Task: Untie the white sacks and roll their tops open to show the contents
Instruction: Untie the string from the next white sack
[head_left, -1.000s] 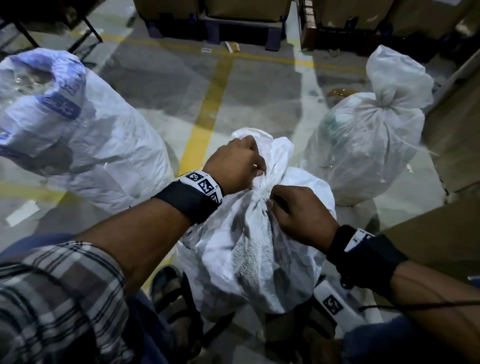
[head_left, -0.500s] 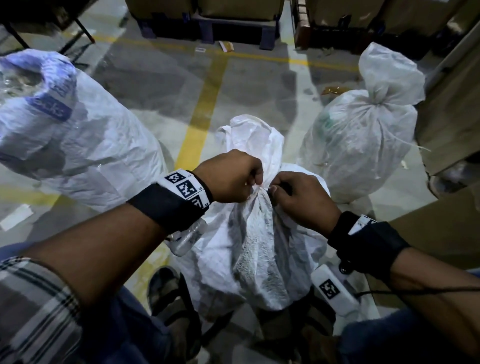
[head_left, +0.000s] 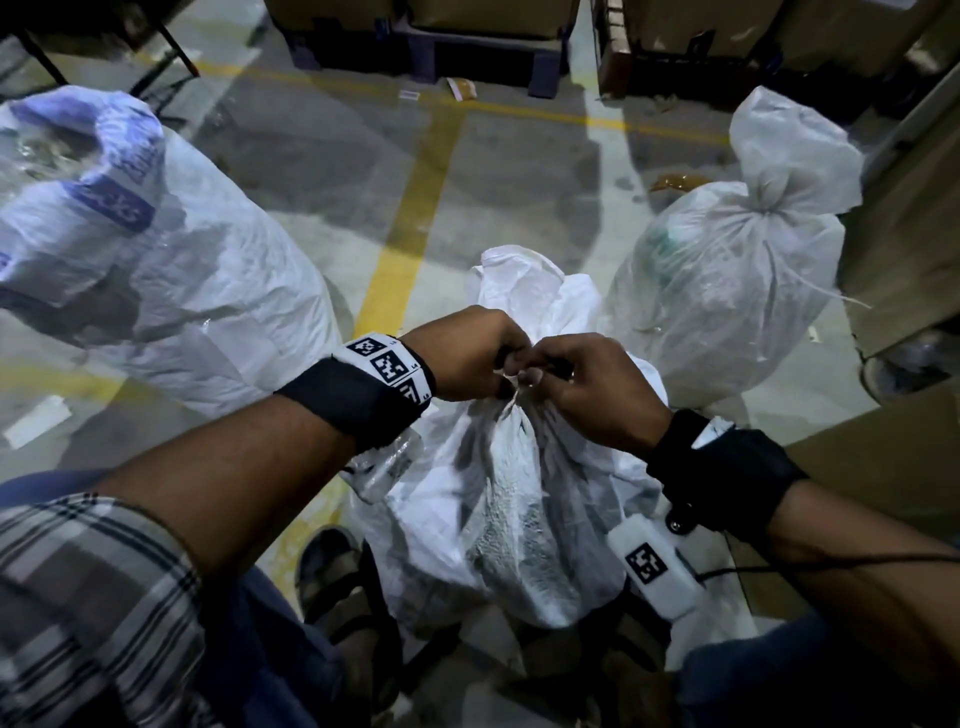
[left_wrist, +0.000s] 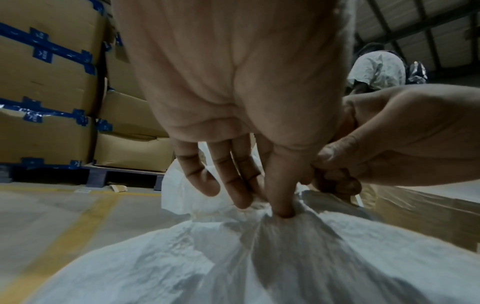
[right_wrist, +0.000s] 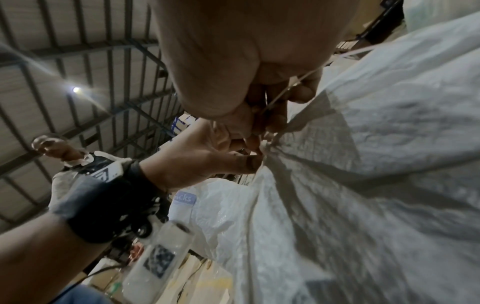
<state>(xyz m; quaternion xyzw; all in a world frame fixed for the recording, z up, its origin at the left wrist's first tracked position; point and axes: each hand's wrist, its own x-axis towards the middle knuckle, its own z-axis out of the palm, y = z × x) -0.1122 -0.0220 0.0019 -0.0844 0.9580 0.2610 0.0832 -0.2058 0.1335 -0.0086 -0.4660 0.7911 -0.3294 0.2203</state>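
Observation:
A tied white sack (head_left: 498, 509) stands between my feet. Its bunched neck (head_left: 514, 397) sits under both hands. My left hand (head_left: 501, 366) pinches the neck at the knot; in the left wrist view its thumb (left_wrist: 281, 203) digs into the gathered cloth (left_wrist: 233, 257). Fingertip to fingertip with it, my right hand (head_left: 535, 371) pinches the thin white tie string (right_wrist: 293, 86), which runs through its curled fingers (right_wrist: 259, 119). A second tied white sack (head_left: 727, 270) stands at the right. At the left, a blue-printed sack (head_left: 208, 291) lies with its top open.
Cardboard boxes on pallets (head_left: 467, 31) line the back, and more brown boxes (head_left: 904, 218) close in the right side. Yellow lines (head_left: 410, 223) cross the grey concrete floor. My sandalled foot (head_left: 337, 587) is beside the sack. Another person (left_wrist: 376, 67) works far off.
My left hand came down from the sack's top flap to the neck. Both hands closed in until their fingertips meet at the knot.

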